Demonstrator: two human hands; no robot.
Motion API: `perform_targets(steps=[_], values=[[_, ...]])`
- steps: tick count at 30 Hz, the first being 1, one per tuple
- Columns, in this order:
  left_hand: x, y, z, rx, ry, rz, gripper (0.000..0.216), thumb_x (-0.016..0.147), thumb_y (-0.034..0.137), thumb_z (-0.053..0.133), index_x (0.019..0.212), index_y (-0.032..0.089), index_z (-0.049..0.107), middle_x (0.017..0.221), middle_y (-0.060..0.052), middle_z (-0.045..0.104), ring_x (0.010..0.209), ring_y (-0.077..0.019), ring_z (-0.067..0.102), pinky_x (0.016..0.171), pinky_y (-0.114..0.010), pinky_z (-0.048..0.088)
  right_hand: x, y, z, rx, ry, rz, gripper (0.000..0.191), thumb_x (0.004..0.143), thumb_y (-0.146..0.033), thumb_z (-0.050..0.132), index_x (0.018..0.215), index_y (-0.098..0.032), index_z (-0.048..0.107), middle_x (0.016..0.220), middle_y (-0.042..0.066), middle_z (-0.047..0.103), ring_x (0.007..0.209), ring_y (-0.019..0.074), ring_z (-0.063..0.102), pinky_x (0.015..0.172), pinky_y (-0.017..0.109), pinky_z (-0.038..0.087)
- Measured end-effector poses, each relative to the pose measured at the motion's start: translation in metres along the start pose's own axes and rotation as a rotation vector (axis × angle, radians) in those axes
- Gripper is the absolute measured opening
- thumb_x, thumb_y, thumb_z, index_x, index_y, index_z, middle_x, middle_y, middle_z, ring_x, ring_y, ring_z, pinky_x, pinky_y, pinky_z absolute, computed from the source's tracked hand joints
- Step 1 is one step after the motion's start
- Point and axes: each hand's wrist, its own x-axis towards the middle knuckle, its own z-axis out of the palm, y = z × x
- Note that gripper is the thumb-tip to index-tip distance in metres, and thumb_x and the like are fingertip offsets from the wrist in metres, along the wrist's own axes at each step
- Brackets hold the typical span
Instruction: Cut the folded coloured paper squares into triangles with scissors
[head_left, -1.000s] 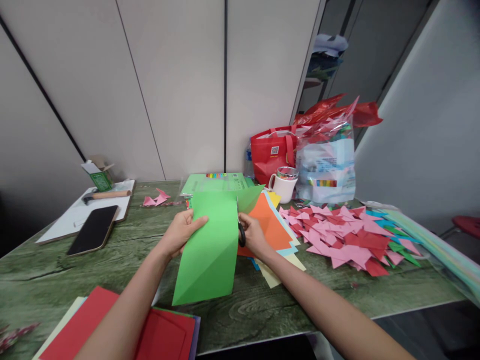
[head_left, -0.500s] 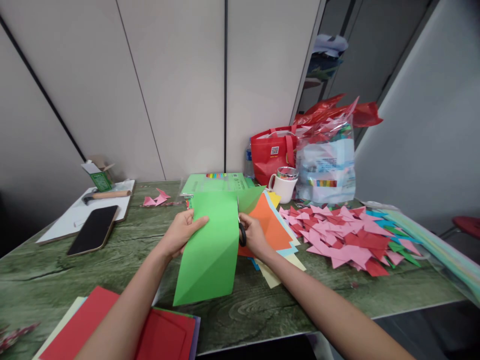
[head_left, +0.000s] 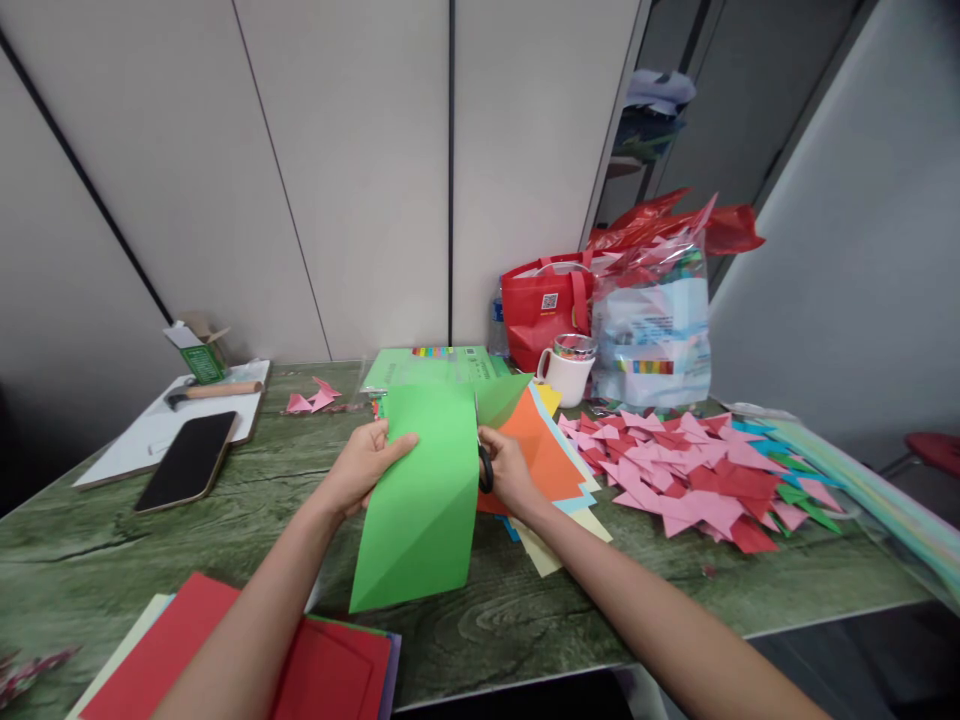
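Note:
A sheet of green paper [head_left: 424,500] hangs above the table, pinched along its left side by my left hand [head_left: 369,460], thumb in front and fingers behind. My right hand [head_left: 506,468] is closed on a pair of scissors [head_left: 486,468] with black handles. The blades stand upright in a cut in the sheet, mostly hidden by it. To the right of the cut, a green flap angles away past the blades. Behind my right hand lie loose sheets, with an orange sheet [head_left: 536,445] on top.
Pink and red paper stars [head_left: 697,475] are heaped at the right, below a white mug [head_left: 568,375], a red bag [head_left: 540,315] and a clear plastic bag [head_left: 652,340]. A phone [head_left: 187,460] and a hammer [head_left: 217,391] lie left. Red paper [head_left: 330,665] is stacked at the front.
The green sheet's lower edge has shifted very slightly to the right. Both hands keep their holds, with hardly any other movement.

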Motion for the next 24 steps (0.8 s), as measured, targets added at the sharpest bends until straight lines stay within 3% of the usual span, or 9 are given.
perform_targets(steps=[24], values=[[0.0015,-0.0022,-0.0009,0.033,0.017,0.008,0.025,0.067,0.032,0.064,0.083,0.015,0.055,0.06,0.001,0.064,0.045,-0.0132,0.058,0.041,-0.023,0.047,-0.0009,-0.0042,0.0023,-0.053,0.06,-0.01,0.018,0.059,-0.029,0.059,0.057,-0.017,0.045,0.044,-0.007,0.044,0.038,0.0056,0.038,0.036,0.018,0.03]])
